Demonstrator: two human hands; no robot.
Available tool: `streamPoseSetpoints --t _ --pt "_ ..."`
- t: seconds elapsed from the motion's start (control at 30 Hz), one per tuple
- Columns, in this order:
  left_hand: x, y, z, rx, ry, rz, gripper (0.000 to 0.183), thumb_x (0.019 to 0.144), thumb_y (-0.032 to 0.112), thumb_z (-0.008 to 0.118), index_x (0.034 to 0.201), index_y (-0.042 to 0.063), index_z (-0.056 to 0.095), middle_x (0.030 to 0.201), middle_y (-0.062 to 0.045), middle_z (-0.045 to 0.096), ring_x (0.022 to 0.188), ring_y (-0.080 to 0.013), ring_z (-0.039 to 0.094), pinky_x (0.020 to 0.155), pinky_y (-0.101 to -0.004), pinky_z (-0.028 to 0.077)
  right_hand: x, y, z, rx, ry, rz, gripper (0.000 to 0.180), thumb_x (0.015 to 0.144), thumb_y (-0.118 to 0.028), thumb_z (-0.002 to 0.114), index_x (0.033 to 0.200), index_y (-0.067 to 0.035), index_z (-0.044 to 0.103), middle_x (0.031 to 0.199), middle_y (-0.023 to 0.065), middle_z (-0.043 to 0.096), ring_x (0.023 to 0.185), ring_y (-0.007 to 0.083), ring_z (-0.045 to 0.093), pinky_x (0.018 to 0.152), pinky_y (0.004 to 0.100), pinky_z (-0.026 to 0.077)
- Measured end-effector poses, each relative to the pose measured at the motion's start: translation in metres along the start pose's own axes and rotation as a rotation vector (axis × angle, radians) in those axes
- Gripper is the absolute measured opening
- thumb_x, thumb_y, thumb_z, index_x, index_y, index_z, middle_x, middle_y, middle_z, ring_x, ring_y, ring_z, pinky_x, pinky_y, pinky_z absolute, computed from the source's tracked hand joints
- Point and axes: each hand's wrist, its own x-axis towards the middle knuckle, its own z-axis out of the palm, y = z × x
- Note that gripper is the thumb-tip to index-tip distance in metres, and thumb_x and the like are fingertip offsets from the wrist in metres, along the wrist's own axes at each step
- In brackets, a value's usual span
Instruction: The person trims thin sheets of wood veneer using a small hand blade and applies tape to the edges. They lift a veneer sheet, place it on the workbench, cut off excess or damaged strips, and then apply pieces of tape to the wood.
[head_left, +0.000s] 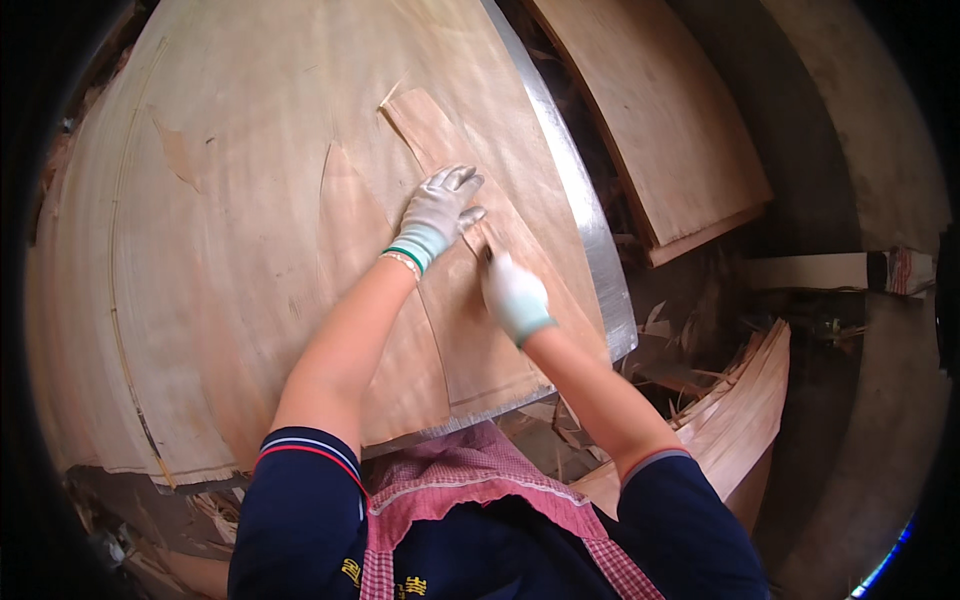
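Note:
My left hand (439, 206), in a pale glove with a mint cuff, presses on a strip of wood veneer (424, 124), its thumb spread from the fingers. My right hand (516, 294), gloved alike and blurred by motion, is closed just below and to the right of it. A small dark tool (488, 253) pokes out of the right fist; most of it is hidden, so its kind is unclear. Beneath both hands lies a wide veneer sheet (255, 247) with overlapping pieces, among them a pointed one (349, 202). A split (433, 330) runs down towards the near edge.
A metal table edge (581, 180) borders the sheet on the right. Beyond it stands a stack of veneer boards (667, 120). Torn veneer scraps (739, 412) are heaped at lower right. A thin dark-marked strip (115, 277) runs along the sheet's left side.

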Motion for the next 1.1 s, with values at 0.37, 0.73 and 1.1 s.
streamPoseSetpoints --t 0.37,0.73,1.1 --pt "0.011 0.006 -0.021 -0.114 -0.121 -0.09 0.068 0.076 0.032 0.074 0.135 0.011 0.047 0.136 -0.01 0.049 0.127 -0.0304 0.044 0.109 -0.0384 0.034 0.015 0.075 -0.066 0.002 0.018 -0.281 0.022 0.091 -0.028 0.052 0.102 -0.009 0.055 0.085 0.0192 0.066 0.08 0.0384 0.064 0.068 0.0468 0.05" --pt "0.007 -0.002 -0.012 -0.032 -0.189 -0.098 0.072 0.072 0.033 0.076 0.135 0.011 0.048 0.136 -0.009 0.049 0.127 -0.0268 0.042 0.107 -0.0367 0.034 -0.065 0.073 -0.002 0.005 0.165 -0.125 0.025 0.095 -0.027 0.045 0.097 -0.003 0.05 0.069 0.0224 0.064 0.063 0.0403 0.064 0.058 0.0521 0.05" --pt "0.007 0.03 -0.007 0.184 -0.161 0.05 0.031 0.078 0.02 0.066 0.106 0.012 0.059 0.107 -0.009 0.057 0.104 -0.0264 0.055 0.089 -0.0376 0.044 -0.101 0.152 -0.02 0.451 0.28 0.14 0.026 0.083 -0.014 0.065 0.104 -0.004 0.053 0.096 0.0212 0.062 0.09 0.0399 0.059 0.076 0.0425 0.048"
